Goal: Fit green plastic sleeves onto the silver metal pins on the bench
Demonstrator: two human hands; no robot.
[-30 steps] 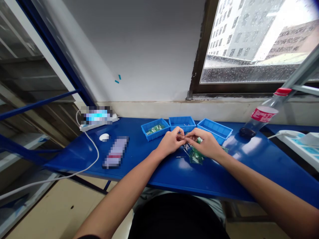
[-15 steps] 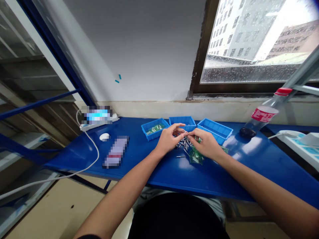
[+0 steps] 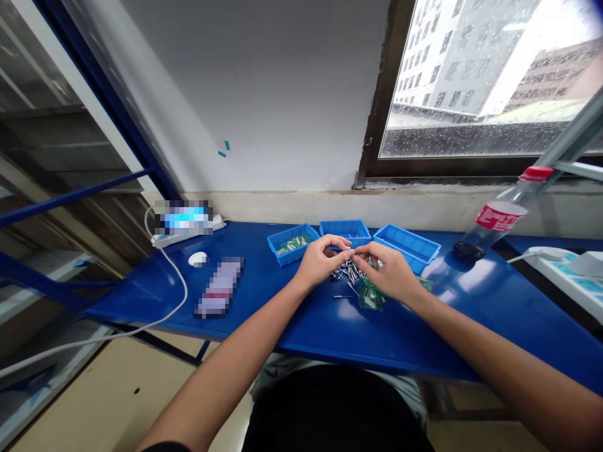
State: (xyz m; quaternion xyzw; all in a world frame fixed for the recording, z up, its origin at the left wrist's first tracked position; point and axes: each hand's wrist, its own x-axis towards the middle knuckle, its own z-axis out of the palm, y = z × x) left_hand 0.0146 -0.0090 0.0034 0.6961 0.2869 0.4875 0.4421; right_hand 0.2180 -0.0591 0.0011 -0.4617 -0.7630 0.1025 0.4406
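The left hand (image 3: pixel 320 263) and the right hand (image 3: pixel 389 271) are meeting fingertip to fingertip over the table (image 3: pixel 292 320), both forearms angling inward from the lower corners. The left thumb and forefinger are arching toward each other with a narrow gap; the right fingers are curling inward, tips bunching near the thumb. Whether either pinch is gripping a small piece, I cannot tell.

Beneath them, a heap of metal pins (image 3: pixel 347 272) is lying on the table, its long axes pointing in mixed directions and too tangled for counting. One separate pin (image 3: pixel 342 296) is lying nearer the person, its long axis running left to right. Green packets (image 3: pixel 370 295) are sitting beside the heap, partly under the right hand; their number is unclear.

Behind, three blue trays (image 3: pixel 293 252) are standing in a row, the left one holding more green packets. One bottle (image 3: pixel 492 220) is standing farther right; one phone (image 3: pixel 219 287) is lying at left.
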